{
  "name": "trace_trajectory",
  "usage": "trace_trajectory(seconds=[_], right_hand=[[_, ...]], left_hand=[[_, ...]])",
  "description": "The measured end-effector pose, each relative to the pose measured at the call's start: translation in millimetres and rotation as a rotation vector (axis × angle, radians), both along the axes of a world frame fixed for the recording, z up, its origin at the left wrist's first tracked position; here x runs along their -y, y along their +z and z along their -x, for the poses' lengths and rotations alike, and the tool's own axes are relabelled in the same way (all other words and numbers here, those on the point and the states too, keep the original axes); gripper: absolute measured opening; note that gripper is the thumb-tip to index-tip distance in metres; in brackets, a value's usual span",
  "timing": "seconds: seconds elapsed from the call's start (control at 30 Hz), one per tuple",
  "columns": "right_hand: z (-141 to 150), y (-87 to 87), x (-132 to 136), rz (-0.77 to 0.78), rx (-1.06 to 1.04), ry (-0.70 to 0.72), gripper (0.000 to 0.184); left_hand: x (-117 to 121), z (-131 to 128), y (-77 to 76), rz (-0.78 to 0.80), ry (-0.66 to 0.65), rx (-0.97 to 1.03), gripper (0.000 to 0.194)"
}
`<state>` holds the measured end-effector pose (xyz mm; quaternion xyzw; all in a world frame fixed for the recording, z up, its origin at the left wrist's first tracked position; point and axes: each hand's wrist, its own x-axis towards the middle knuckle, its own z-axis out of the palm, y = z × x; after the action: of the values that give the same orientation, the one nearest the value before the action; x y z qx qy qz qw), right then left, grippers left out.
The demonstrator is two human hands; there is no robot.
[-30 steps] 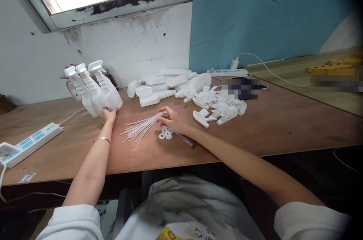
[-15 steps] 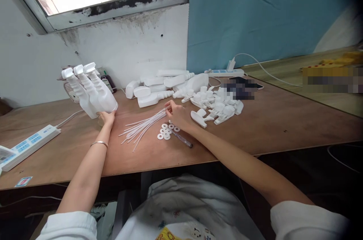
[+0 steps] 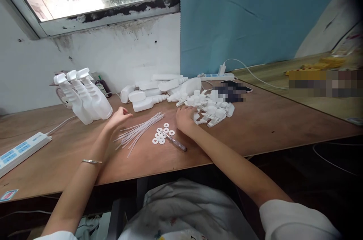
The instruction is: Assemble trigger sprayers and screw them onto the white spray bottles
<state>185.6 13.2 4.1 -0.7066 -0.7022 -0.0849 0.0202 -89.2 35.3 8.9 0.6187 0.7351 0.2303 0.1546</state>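
Observation:
My left hand [image 3: 120,117] is off the table with its fingers loosely bent and apart, nothing visible in it. It is between three upright white spray bottles [image 3: 98,106] and a bundle of thin white dip tubes [image 3: 141,130]. My right hand [image 3: 185,118] is at the near left edge of a pile of white trigger spray heads [image 3: 218,109]. Its fingers close over one trigger spray head [image 3: 200,119], which they largely hide. White ring washers [image 3: 161,141] lie between the hands, with a clear-handled screwdriver [image 3: 178,144] resting across some of them.
Several white empty-looking bottles [image 3: 144,104] lie on their sides toward the wall. A dark bottle [image 3: 102,87] stands behind the upright ones. Power strips lie at left [image 3: 25,151] and at the back [image 3: 215,77]. A phone [image 3: 244,87] with a cable lies back right.
My left hand has let go of the upright spray bottles and moved right. My right hand has left the dip tubes' ends and moved right onto a trigger spray head. The view has shifted slightly.

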Motion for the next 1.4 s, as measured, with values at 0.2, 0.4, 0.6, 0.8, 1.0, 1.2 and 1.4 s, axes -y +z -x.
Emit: trace_trajectory(seconds=[0.2, 0.4, 0.6, 0.8, 1.0, 1.2, 1.4], right_hand=[[6.5, -4.2, 7.1, 0.071, -0.009, 0.198, 0.041], [8.4, -0.5, 10.5, -0.048, -0.038, 0.330, 0.037], [6.0, 0.6, 11.1, 0.106, 0.077, 0.064, 0.041], [2.3, 0.0, 8.3, 0.089, -0.033, 0.189, 0.038], [6.2, -2.8, 2.4, 0.005, -0.201, 0.324, 0.032], [11.1, -12.9, -3.6, -0.091, -0.328, 0.424, 0.041], [6.1, -20.0, -16.3, -0.118, -0.446, 0.371, 0.048]], left_hand=[[14.7, -64.2, 23.6, 0.189, -0.601, 0.037, 0.030], [19.7, -75.8, 7.7, 0.161, -0.787, -0.020, 0.038], [22.0, -83.7, -1.1, 0.118, -0.902, -0.018, 0.039], [21.5, -86.5, -6.0, 0.099, -0.854, 0.012, 0.034], [18.5, -83.8, -12.4, 0.098, -0.806, 0.081, 0.033], [14.9, -80.2, -16.7, 0.096, -0.804, 0.106, 0.026], [15.0, -78.5, -13.5, 0.058, -0.766, 0.134, 0.026]])
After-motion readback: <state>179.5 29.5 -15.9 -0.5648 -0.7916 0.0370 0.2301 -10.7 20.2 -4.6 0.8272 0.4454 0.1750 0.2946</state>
